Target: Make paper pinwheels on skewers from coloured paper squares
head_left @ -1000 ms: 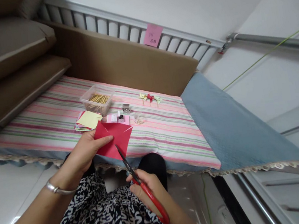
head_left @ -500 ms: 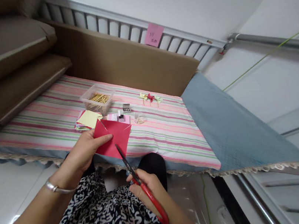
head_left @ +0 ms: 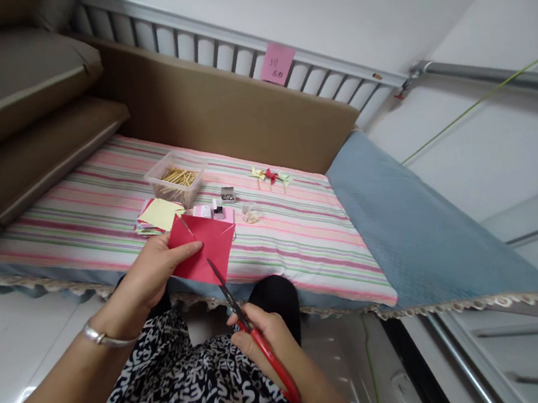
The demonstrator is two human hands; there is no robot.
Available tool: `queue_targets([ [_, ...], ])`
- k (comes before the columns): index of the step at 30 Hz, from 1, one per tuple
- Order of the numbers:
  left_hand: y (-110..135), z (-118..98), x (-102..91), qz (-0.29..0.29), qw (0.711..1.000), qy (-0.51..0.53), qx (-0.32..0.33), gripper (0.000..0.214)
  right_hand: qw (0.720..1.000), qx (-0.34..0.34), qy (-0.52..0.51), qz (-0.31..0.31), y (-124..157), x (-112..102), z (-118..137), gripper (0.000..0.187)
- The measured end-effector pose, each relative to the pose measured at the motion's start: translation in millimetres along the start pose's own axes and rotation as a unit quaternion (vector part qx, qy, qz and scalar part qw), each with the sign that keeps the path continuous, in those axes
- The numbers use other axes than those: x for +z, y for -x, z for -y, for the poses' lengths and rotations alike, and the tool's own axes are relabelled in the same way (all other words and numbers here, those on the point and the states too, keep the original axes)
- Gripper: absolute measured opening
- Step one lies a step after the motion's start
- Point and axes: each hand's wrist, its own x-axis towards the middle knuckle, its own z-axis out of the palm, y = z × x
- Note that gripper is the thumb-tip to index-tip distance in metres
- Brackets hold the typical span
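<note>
A square of red paper is pinched in my left hand, thumb on top and fingers beneath it. Slits run inward from its upper left and right corners. My right hand grips scissors with red handles and dark blades. Their blades lie over the lower corner of the paper, tips pointing toward its middle. Just behind the paper sit a stack of coloured paper squares with a yellow one on top, and small pink pads beside a small dark item.
On the striped cloth stand a clear box of wooden sticks, a small metal-coloured box and a little clear dish. Three small paper pinwheels lie farther back. A brown board borders the rear; cushions are stacked left.
The scissors' handles have shifted very slightly left and down with my right hand. My left hand and the red paper look still.
</note>
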Motion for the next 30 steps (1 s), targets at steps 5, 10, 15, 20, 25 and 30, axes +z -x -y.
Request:
queue_targets([
  [5, 0.3, -0.4, -0.6, -0.001, 1.0, -0.009, 0.001, 0.019, 0.999, -0.018, 0.032, 0.013, -1.9, -0.2, -4.5, 0.026],
  [10, 1.1, -0.6, 0.8, -0.007, 1.0, -0.008, 0.004, 0.019, 0.999, -0.022, 0.03, 0.017, -1.0, -2.6, -4.5, 0.022],
  [15, -1.6, -2.5, -2.5, -0.002, 1.0, -0.021, 0.005, 0.019, 0.999, -0.01, 0.029, 0.013, 0.6, -3.2, -2.6, 0.02],
  [20, -10.4, -5.8, -17.3, -0.013, 0.999, -0.037, 0.021, 0.024, 0.998, -0.018, 0.062, -0.021, 7.3, -7.0, -22.5, 0.01],
  [25, -14.9, -3.4, -21.3, 0.024, 0.997, -0.076, 0.008, 0.026, 0.99, -0.079, 0.043, -0.111, 9.3, -17.7, -49.9, 0.037],
  [30, -15.0, -1.9, -17.8, 0.027, 0.995, -0.088, -0.022, 0.027, 0.975, -0.128, 0.08, -0.165, -11.8, -44.8, -58.5, 0.048],
])
